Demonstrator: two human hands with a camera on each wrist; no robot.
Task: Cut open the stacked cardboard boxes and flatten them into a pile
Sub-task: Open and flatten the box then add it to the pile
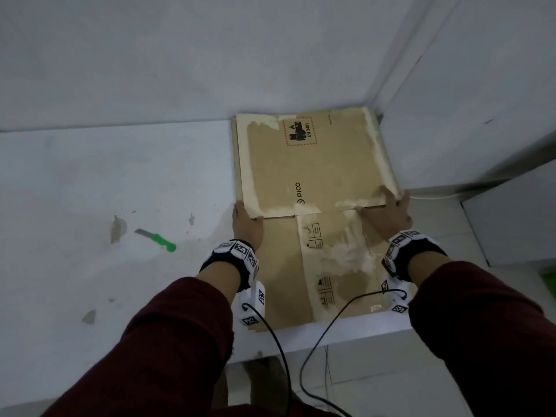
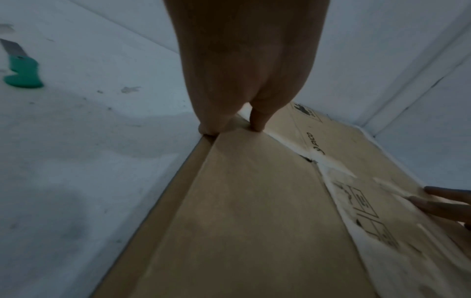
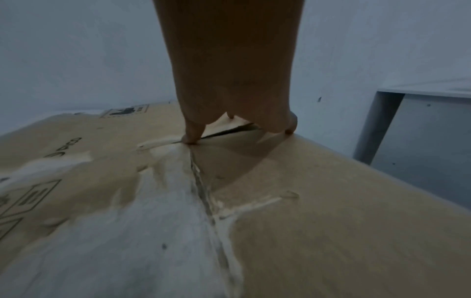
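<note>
Your left hand [image 1: 248, 225] and right hand [image 1: 388, 213] both sit at the near edge of the upper flattened brown cardboard box printed with "PICO" and a red-bordered hazard label [image 1: 313, 164], which lies on a second flattened brown cardboard sheet with torn pale patches [image 1: 331, 266] in the far right corner of the scuffed white tabletop [image 1: 105, 182]. The left hand's fingers are tucked under the near left corner with the thumb pressing on top, so it pinches that edge; the right hand curls over the near right corner in much the same way. To seat this piece well, I judge you should slide it until its sides line up with the sheet beneath, lower both corners together so it does not skew, then press flat along the fold so it does not spring back. The head view alone shows the whole stack against the wall and the green-handled utility knife [image 1: 156, 237] lying well apart to the left. The left wrist view shows the layered edges of the pile along its left side and the right fingertips [image 2: 443, 199] resting on the cardboard. The right wrist view shows a dark gap under the lifted flap between your fingers, and a grey cabinet [image 3: 420, 131] beyond the tabletop's edge.
</note>
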